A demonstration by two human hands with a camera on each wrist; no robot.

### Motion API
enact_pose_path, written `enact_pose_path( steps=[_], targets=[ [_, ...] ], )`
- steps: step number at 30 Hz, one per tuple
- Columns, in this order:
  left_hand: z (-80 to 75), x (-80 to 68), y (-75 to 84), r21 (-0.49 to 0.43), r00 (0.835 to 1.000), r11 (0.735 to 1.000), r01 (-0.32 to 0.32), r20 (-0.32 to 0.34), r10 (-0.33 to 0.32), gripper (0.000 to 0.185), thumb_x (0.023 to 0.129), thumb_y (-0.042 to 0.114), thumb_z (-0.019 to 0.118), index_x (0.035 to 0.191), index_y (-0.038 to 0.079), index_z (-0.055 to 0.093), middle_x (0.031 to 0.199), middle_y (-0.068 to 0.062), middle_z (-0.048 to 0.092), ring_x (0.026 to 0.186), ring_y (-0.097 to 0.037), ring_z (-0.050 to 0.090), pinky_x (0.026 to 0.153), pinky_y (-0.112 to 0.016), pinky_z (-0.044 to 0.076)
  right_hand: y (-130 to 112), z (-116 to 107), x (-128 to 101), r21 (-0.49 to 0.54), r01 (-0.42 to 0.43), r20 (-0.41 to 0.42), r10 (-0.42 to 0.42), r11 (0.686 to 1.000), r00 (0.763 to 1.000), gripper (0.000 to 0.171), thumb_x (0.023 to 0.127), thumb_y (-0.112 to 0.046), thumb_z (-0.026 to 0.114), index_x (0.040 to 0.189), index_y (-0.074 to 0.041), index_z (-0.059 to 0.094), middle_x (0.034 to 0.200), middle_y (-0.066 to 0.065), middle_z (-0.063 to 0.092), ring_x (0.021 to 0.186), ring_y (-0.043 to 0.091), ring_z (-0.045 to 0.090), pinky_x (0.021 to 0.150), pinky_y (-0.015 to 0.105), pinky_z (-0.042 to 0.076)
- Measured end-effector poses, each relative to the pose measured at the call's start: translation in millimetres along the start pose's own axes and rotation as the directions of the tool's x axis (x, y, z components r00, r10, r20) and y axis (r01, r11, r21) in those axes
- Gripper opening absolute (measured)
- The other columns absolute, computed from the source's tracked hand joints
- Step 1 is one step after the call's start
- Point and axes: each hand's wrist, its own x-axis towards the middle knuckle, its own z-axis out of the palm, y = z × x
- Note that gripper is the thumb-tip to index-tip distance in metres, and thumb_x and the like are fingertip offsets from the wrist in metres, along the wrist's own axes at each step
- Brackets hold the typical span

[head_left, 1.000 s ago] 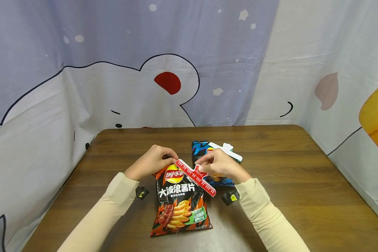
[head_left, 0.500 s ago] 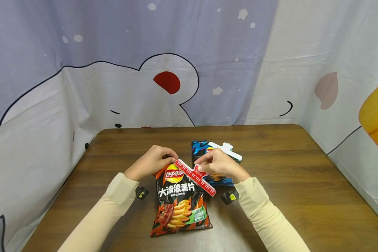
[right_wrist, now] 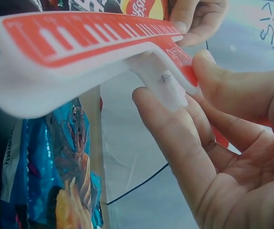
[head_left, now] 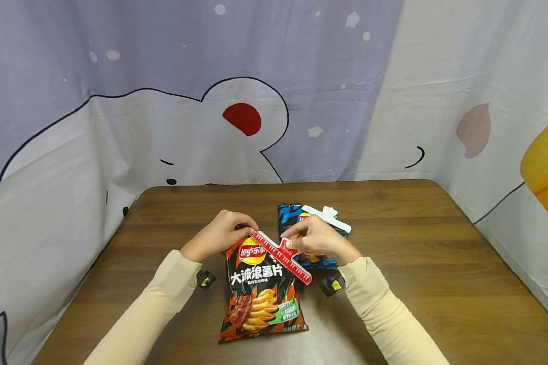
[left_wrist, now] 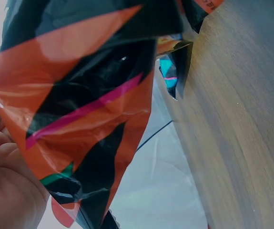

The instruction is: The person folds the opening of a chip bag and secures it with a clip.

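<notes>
An orange and black Lay's chip bag point(head_left: 258, 289) lies on the wooden table point(head_left: 415, 263). My left hand point(head_left: 221, 234) pinches the bag's folded top edge; the crumpled foil point(left_wrist: 79, 109) fills the left wrist view. My right hand point(head_left: 317, 238) holds a red and white sealing clip point(head_left: 281, 256) by its handle, slanted across the bag's upper right corner. In the right wrist view the clip point(right_wrist: 84, 47) sits between thumb and fingers point(right_wrist: 175, 124). The clip's jaws look closed together and not around the bag.
A blue chip bag point(head_left: 297, 223) lies behind my right hand with a white clip point(head_left: 329, 217) across its top; the blue bag point(right_wrist: 51, 181) also shows in the right wrist view. A cartoon-printed cloth point(head_left: 210, 101) hangs around the table's back and sides.
The red clip and my right hand have shifted very slightly left and up. My left hand keeps its hold on the bag top.
</notes>
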Motion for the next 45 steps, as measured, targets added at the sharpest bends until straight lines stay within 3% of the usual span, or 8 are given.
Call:
enact_pose_path(
  steps=[17, 45],
  targets=[
    [0.5, -0.4, 1.2, 0.01, 1.0, 1.0, 0.006, 0.004, -0.007, 0.012, 0.091, 0.009, 0.064, 0.098, 0.008, 0.074, 0.094, -0.005, 0.073, 0.079, -0.01, 0.062, 0.073, -0.027, 0.054, 1.8, 1.2, -1.5, -0.031, 0.005, -0.009, -0.005, 1.0, 1.0, 0.024, 0.086, -0.008, 0.07, 0.109, 0.0, 0.072, 0.095, 0.014, 0.074, 0.072, 0.018, 0.07, 0.068, 0.04, 0.057],
    [0.4, -1.8, 0.9, 0.008, 1.0, 1.0, 0.003, 0.015, -0.003, 0.013, 0.092, 0.009, 0.063, 0.099, 0.007, 0.074, 0.097, -0.007, 0.073, 0.08, -0.011, 0.063, 0.072, -0.028, 0.055, 4.7, 3.9, -0.8, -0.012, 0.03, -0.016, -0.031, 0.999, 0.999, 0.024, 0.086, -0.007, 0.07, 0.108, 0.002, 0.072, 0.092, 0.014, 0.074, 0.073, 0.013, 0.067, 0.07, 0.04, 0.057]
  ],
)
